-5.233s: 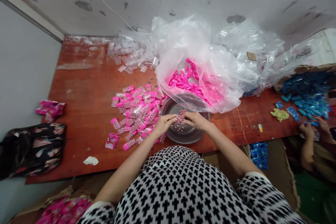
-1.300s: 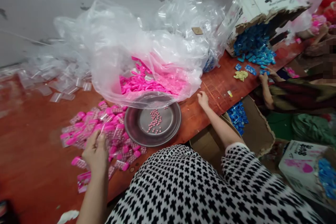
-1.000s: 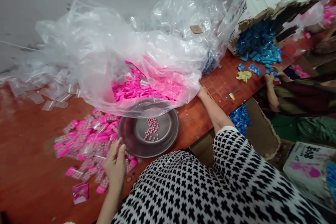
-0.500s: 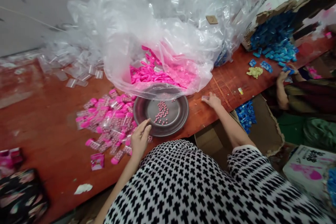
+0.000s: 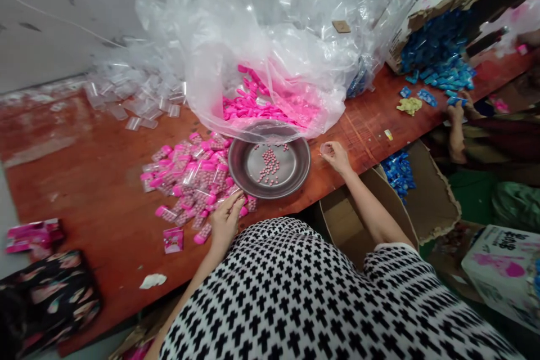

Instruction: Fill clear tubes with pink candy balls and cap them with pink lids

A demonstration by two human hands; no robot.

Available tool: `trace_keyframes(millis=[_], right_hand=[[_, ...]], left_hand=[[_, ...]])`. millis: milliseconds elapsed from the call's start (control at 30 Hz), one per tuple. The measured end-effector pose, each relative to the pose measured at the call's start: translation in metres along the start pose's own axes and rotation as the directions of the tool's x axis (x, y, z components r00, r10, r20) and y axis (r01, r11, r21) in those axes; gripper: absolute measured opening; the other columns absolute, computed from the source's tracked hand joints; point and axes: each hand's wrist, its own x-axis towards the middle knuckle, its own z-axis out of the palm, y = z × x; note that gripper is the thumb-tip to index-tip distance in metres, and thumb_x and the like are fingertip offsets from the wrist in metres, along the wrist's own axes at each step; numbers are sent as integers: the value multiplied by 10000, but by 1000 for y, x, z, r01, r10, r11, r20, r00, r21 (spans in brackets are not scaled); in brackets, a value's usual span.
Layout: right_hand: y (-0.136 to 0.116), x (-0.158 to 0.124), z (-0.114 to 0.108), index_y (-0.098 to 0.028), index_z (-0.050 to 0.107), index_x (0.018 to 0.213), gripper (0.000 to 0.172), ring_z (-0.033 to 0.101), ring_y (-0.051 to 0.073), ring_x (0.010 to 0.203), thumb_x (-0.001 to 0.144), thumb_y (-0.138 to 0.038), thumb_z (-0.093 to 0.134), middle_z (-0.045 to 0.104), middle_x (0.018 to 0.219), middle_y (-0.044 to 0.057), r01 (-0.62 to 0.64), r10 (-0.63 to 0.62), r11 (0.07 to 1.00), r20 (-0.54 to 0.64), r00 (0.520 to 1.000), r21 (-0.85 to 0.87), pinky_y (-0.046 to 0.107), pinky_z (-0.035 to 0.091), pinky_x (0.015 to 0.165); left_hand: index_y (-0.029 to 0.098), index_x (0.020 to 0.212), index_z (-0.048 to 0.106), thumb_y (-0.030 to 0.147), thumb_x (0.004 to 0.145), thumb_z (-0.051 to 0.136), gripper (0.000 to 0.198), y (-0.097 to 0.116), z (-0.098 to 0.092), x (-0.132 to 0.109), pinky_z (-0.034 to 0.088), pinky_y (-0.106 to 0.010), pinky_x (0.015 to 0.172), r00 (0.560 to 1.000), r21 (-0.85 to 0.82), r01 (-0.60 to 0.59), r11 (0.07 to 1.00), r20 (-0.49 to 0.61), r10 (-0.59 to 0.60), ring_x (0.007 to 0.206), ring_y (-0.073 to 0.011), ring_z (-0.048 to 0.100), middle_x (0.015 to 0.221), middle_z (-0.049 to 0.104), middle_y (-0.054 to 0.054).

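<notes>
My right hand (image 5: 338,160) is closed on a small clear plastic container (image 5: 326,149), to the right of the metal bowl (image 5: 270,190). Pink candy balls (image 5: 269,166) lie on the bowl's bottom. At the bowl's lower left rim, my left hand (image 5: 225,220) has its fingers pressed together. Whatever it may hold is too small to make out. Beside that hand spreads a pile of clear bottles with pink caps (image 5: 189,180), filled with pink balls. Behind the bowl, a large plastic bag (image 5: 202,67) lies open over loose pink caps (image 5: 253,108), its edge overhanging the bowl.
Empty clear containers (image 5: 143,95) are heaped at the back left. A pink packet (image 5: 173,240) and a floral black bag (image 5: 63,292) lie at left. To the right, a torn carton (image 5: 442,3) spills blue pieces (image 5: 449,76), near another person's hands (image 5: 458,112). An open cardboard box (image 5: 350,219) stands below the table edge.
The view has shifted, so the table sits more to the right. My left fingers have closed together. My right hand has turned the clear container more upright.
</notes>
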Motion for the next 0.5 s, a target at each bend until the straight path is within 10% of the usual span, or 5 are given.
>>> trace_keyframes(millis=[100, 267, 433, 500], right_hand=[[-44, -3, -5, -187, 574, 1050, 379, 583, 182, 853, 696, -290, 663, 600, 1036, 75, 53, -52, 945, -13, 999, 324, 298, 495, 703], [-140, -19, 16, -196, 587, 913, 437, 586, 133, 683, 552, -338, 789, 633, 775, -19, -215, -8, 641, 287, 958, 737, 280, 482, 687], [-209, -65, 62, -183, 522, 684, 341, 535, 95, 594, 633, -465, 707, 567, 632, -44, -523, 135, 273, 506, 852, 808, 238, 466, 612], [-213, -75, 70, -183, 503, 669, 368, 529, 103, 589, 678, -522, 647, 556, 626, -35, -580, 158, 279, 559, 814, 766, 242, 463, 584]], left_hand=[[164, 1036, 674, 408, 816, 543, 353, 0, 3, 0, 442, -417, 975, 999, -19, -11, 1000, 39, 12, 1038, -224, 617, 1077, 685, -85], [177, 1163, 612, 381, 806, 565, 414, 8, 28, 14, 454, -391, 963, 993, -148, -9, 989, 115, 26, 1063, -220, 608, 1173, 643, -88], [192, 1184, 603, 349, 787, 586, 427, 16, 51, 20, 427, -382, 998, 992, -268, -41, 963, 105, 71, 1106, -225, 584, 1220, 616, -69], [167, 1107, 647, 340, 756, 608, 393, 16, 51, 18, 436, -392, 987, 997, -304, 4, 953, 71, 19, 1072, -234, 601, 1146, 656, -73]])
